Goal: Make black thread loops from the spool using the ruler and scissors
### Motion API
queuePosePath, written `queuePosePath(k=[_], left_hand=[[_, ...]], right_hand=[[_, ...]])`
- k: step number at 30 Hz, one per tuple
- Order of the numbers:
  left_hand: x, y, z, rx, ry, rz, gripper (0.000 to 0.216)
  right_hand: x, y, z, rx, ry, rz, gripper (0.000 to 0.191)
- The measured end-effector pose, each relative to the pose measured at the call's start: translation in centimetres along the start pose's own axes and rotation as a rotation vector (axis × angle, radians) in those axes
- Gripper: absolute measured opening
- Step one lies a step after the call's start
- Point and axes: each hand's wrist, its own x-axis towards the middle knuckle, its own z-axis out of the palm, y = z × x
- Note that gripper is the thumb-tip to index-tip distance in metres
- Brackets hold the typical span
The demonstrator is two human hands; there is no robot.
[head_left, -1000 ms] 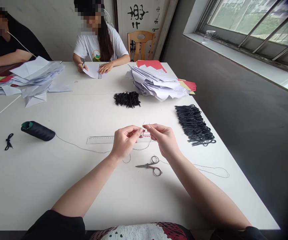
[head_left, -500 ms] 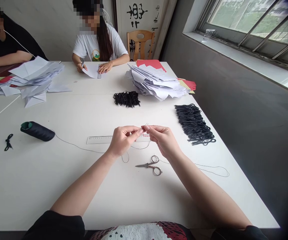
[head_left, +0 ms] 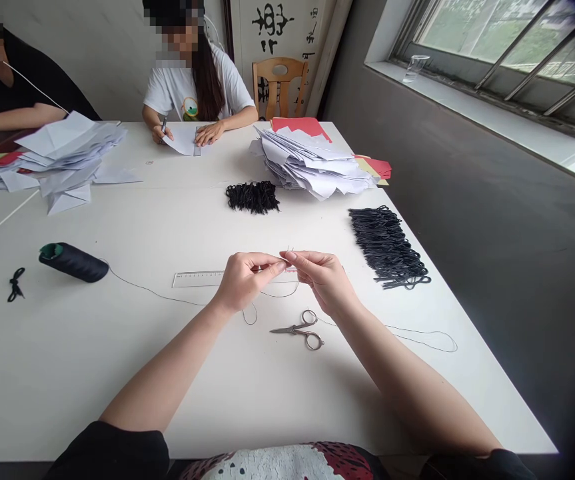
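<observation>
Above the white table [head_left: 117, 373], my left hand [head_left: 245, 280] and my right hand [head_left: 321, 277] meet fingertip to fingertip, both pinched. Between them is a thin needle, and the right fingers also press a small red piece. A black thread [head_left: 157, 292] runs from the pinch across the table to a black spool [head_left: 73, 262] lying on its side at the left. A clear ruler [head_left: 197, 279] lies just behind my left hand. Small scissors [head_left: 301, 331] rest shut on the table below my right hand.
Two heaps of black loops lie at the back middle [head_left: 252, 197] and at the right [head_left: 387, 248]. Stacks of white paper [head_left: 312, 163] [head_left: 67, 157] sit farther back. Two people sit at the far side; one writes on a sheet [head_left: 183, 139]. A loose thread [head_left: 417, 337] trails right.
Both hands stay pinched together and have sunk slightly; the needle tip between them shows less. Nothing else on the table has moved.
</observation>
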Motion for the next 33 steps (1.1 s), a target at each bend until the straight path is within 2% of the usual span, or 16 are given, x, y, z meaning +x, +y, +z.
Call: queuePosePath(k=[13, 21, 33], left_hand=[[0.08, -0.18, -0.19, -0.014, -0.029, -0.02, 0.021], [0.09, -0.66, 0.08, 0.022, 0.019, 0.021, 0.025], [0.06, -0.4, 0.08, -0.092, 0.01, 0.005, 0.017]], right_hand=[[-0.1, 0.0, -0.01, -0.002, 0.019, -0.015, 0.033], [-0.08, 0.16, 0.03, -0.003, 0.016, -0.014, 0.033], [-0.1, 0.19, 0.0, 0.006, 0.004, -0.011, 0.03]])
